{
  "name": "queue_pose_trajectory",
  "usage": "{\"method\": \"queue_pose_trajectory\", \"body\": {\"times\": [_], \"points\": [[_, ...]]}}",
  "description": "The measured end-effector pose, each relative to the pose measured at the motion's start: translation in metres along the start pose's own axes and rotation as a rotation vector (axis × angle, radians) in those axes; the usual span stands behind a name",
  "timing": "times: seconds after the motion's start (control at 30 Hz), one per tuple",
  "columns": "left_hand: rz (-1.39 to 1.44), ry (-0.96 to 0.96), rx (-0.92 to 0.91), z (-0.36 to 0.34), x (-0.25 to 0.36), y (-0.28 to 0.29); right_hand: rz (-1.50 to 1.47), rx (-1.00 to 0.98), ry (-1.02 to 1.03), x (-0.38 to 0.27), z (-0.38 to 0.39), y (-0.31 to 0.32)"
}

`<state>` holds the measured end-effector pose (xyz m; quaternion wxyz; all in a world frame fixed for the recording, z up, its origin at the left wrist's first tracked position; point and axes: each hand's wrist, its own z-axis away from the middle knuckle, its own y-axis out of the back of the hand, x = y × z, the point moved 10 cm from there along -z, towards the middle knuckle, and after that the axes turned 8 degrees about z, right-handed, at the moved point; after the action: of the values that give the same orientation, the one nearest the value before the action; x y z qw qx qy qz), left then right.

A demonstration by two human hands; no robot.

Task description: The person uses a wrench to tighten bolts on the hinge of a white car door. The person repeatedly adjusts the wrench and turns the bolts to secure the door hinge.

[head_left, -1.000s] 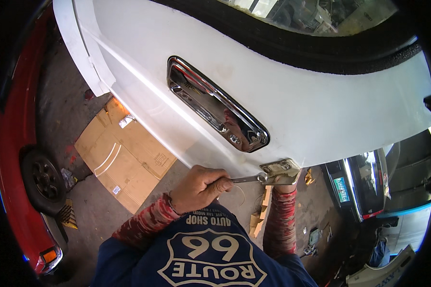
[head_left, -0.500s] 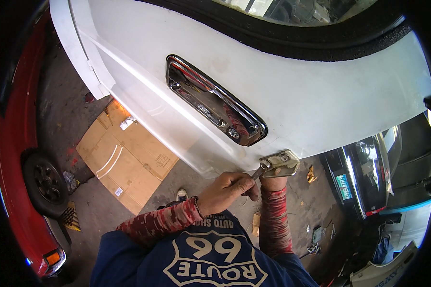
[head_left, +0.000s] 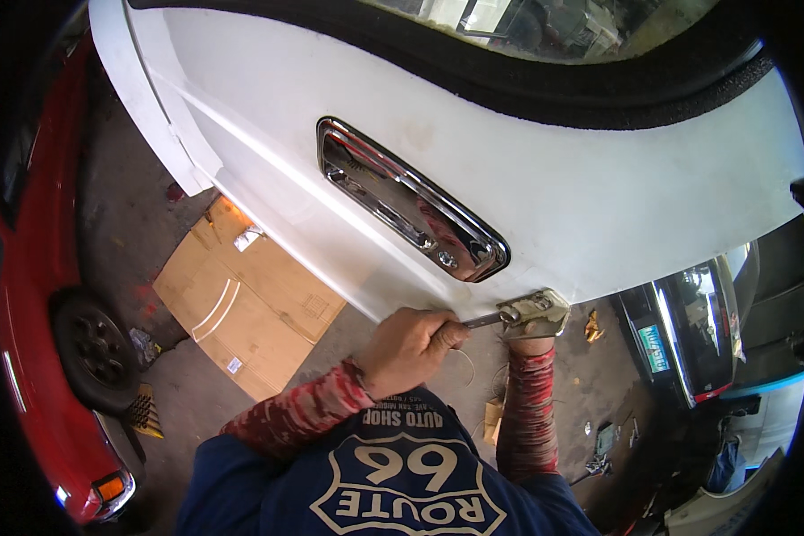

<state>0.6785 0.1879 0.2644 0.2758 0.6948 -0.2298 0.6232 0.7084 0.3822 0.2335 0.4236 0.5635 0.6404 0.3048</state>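
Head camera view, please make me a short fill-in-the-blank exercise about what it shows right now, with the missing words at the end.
1. The wrench is gripped by the ____ hand.
2. The metal bracket hides most of the ____ hand.
3. The body panel around the chrome handle is coloured ____.
4. The car at the picture's left edge is ____.

Missing words: left; right; white; red.

Car panel [head_left: 634, 196] is stretching across upper middle, with window [head_left: 545, 27] lying along its far side. Handle [head_left: 411, 196] is sitting in panel; metal plate [head_left: 545, 313] is sitting at panel's near edge, just past handle's right end. Wrench [head_left: 482, 321] is reaching from left hand [head_left: 411, 347] to plate. Right hand [head_left: 531, 345], mostly hidden, is staying beneath plate. Cardboard [head_left: 259, 295] is lying on floor [head_left: 590, 384], left. Nearby car [head_left: 36, 357] is standing far left, another car [head_left: 688, 313] right.
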Motion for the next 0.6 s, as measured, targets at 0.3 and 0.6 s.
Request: {"method": "queue_pose_trajectory", "body": {"times": [0.3, 0.6], "points": [[-1.018, -0.612, 0.123, 0.003, 0.133, 0.072, -0.854, -0.025, -0.229, 0.010, -0.025, 0.028], [-1.152, -0.699, 0.167, 0.017, 0.173, 0.071, -0.795, -0.123, -0.149, -0.001, -0.040, 0.049]]}}
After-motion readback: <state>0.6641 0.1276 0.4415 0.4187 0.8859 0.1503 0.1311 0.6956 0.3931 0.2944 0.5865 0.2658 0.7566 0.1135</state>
